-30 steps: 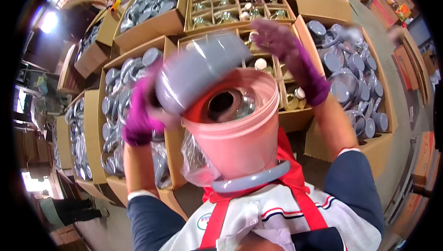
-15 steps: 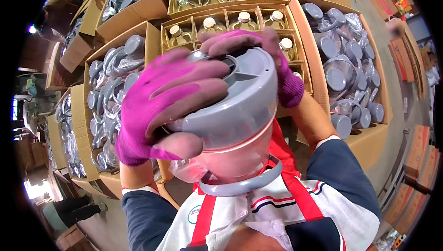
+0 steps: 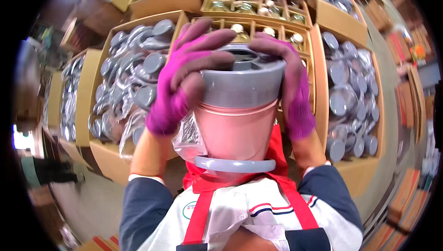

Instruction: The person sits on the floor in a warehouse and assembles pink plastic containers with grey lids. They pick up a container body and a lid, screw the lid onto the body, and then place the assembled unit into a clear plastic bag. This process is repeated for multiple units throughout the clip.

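Grey collar-shaped lid [image 3: 242,87] is set over the mouth of a pink bucket [image 3: 235,133], which is held upright in front of the chest. Step in hand: fitting and pressing down of the lid, judging by hand placement. Left hand [image 3: 184,78], gloved purple, is placed at the lid's left edge: thumb by the side wall, fingers fanned and unclosed over the top. Right hand [image 3: 293,80], also gloved, is curled over the right part of the top; whether it is clamped or only laid there cannot be told, fingers being partly hidden and blurred. Curved grey handle [image 3: 235,164] is seen around the bucket's lower end. Clear plastic bag [image 3: 189,142] is bunched just left of the bucket. White-capped bottles [image 3: 268,32] are stored behind in a divided carton. For the next move, even pressure from both sides is probably called for, lid kept level, seam checked all round.
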Available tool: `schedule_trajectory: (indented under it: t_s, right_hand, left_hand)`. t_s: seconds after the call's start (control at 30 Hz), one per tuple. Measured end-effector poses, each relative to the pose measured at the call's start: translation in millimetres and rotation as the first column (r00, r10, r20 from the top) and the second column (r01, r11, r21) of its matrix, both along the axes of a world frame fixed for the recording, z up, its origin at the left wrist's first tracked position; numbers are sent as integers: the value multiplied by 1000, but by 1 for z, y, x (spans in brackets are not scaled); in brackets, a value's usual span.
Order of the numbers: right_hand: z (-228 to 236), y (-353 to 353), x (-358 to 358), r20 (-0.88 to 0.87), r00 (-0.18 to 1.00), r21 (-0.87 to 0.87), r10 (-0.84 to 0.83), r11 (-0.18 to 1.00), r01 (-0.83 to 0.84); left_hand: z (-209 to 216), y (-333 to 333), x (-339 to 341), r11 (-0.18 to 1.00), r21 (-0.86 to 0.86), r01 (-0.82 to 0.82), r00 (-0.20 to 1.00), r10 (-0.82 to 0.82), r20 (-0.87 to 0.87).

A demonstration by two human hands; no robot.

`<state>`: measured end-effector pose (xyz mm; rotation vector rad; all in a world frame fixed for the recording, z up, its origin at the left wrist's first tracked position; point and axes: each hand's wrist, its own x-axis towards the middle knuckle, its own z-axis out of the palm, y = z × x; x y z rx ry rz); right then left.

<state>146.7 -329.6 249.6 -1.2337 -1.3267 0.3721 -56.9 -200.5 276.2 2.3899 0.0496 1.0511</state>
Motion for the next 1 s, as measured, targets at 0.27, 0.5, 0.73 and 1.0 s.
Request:
schedule_trajectory:
  t_s: [0.27, 0.5, 0.73, 1.0]
  right_hand:
    - [11, -21, -5, 338, 940, 195, -45, 980, -23]
    - [14, -21, -15, 482, 868, 182, -115, 983, 29]
    - [-14, -7, -14, 76, 994, 167, -75, 984, 61]
    - [-42, 23, 28, -542, 789, 72, 289, 951, -299]
  left_hand:
    - [5, -22, 2, 992, 126, -7, 996, 18, -84]
    - [-4, -21, -3, 998, 32, -54, 998, 56, -41]
    - [-28, 1, 15, 997, 1, 79, 995, -79, 53]
    - [-77, 4, 31, 840, -501, 207, 906, 28, 422]
